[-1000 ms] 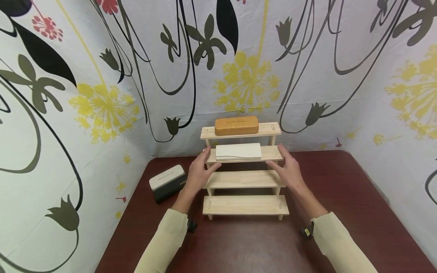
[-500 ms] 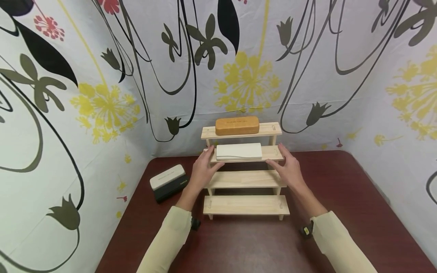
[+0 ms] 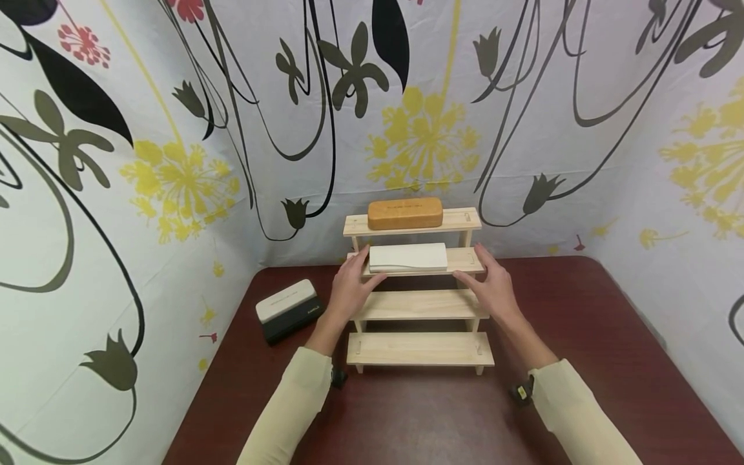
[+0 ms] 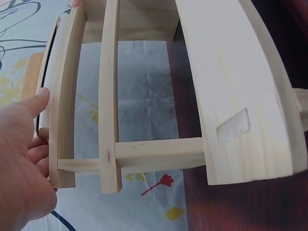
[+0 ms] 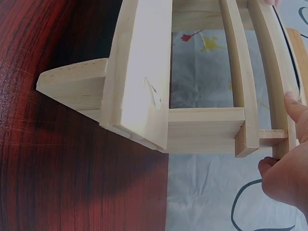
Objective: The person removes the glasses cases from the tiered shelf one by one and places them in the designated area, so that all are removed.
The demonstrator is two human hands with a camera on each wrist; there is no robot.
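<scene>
A four-tier wooden display rack (image 3: pixel 418 349) stands on the table. On its second tier from the top lies a flat white case (image 3: pixel 409 257). My left hand (image 3: pixel 349 290) is at the case's left end, thumb by the front edge and fingers beside the end; the left wrist view shows the thumb (image 4: pixel 41 98) against the white side and the other fingers bent. At the right end of the same board, my right hand (image 3: pixel 493 284) grips the wood, its thumb (image 5: pixel 292 103) in front and fingers round the end. The undersides of both hands are hidden in the head view.
A tan, glasses-case-like box (image 3: pixel 405 214) sits on the top tier. Left of the rack, a white-and-black case (image 3: pixel 289 311) lies at an angle on the dark red table (image 3: pixel 430 413). Patterned cloth (image 3: pixel 418 129) hangs behind and on both sides.
My left hand has shifted right along the board, from its left end to the white case's end. My right hand, the case and the rack look unmoved apart from slight camera drift.
</scene>
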